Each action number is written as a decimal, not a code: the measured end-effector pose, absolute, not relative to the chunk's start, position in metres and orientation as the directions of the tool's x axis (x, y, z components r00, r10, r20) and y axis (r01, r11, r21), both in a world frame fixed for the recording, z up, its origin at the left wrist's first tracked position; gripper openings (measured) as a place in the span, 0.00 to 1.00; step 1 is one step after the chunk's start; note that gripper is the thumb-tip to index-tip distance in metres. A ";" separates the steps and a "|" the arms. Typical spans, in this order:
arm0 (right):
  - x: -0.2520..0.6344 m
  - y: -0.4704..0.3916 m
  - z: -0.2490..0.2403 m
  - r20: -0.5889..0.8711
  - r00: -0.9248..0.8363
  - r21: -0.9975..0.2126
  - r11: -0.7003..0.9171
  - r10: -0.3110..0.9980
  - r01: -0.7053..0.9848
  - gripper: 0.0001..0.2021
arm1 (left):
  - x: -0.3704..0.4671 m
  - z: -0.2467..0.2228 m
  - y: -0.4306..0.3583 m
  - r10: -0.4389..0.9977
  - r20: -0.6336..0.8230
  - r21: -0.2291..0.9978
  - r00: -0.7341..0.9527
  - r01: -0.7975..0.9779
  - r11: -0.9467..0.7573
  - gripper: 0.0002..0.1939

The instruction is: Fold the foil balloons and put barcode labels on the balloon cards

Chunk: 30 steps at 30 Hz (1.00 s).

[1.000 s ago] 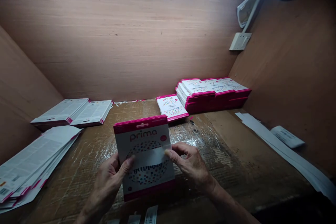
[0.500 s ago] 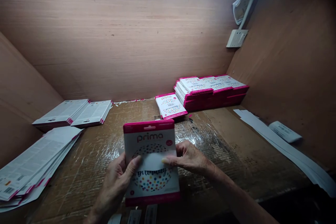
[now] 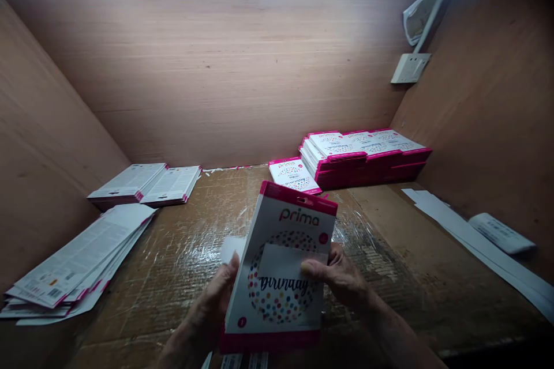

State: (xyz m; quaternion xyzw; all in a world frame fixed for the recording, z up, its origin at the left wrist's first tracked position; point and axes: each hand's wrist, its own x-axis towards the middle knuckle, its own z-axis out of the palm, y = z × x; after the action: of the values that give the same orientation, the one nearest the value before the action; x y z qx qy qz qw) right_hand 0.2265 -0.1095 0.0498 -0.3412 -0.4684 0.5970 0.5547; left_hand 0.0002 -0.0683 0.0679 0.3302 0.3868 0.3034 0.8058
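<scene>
A stack of pink-edged "prima" packets (image 3: 285, 294) is held up, tilted, at the lower middle. My right hand (image 3: 341, 277) grips its right edge, the thumb pressing a blank white paper strip (image 3: 281, 262) against the front. Beside the stack's left edge is my left hand (image 3: 216, 291), its thumb raised and its other fingers hidden behind the packets; a small white piece (image 3: 231, 249) shows just above that thumb. Whether the left hand grips anything cannot be made out.
Pink-edged packet piles (image 3: 367, 155) stand at the back right, with a smaller pile (image 3: 294, 176) beside them. More packets (image 3: 130, 181) lie back left, and fanned cards (image 3: 82, 259) nearer left. White strips (image 3: 467, 242) and a label roll (image 3: 502, 233) lie right.
The packets have tilted and turned to show their left edges. My left thumb has come off their front; my right thumb stays on the strip. The view has shifted a little.
</scene>
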 end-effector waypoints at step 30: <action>0.211 -0.100 0.027 -0.040 -0.116 -0.956 -0.072 0.992 -0.285 0.13 | -0.005 0.055 -0.053 0.884 -0.297 0.942 0.360 -0.039 0.332 0.26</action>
State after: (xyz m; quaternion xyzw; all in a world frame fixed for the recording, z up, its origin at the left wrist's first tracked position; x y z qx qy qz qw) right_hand 0.2112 -0.1000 0.0270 -0.4076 -0.4338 0.6081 0.5253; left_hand -0.0053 -0.0530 0.0554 0.4674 0.4522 0.3396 0.6795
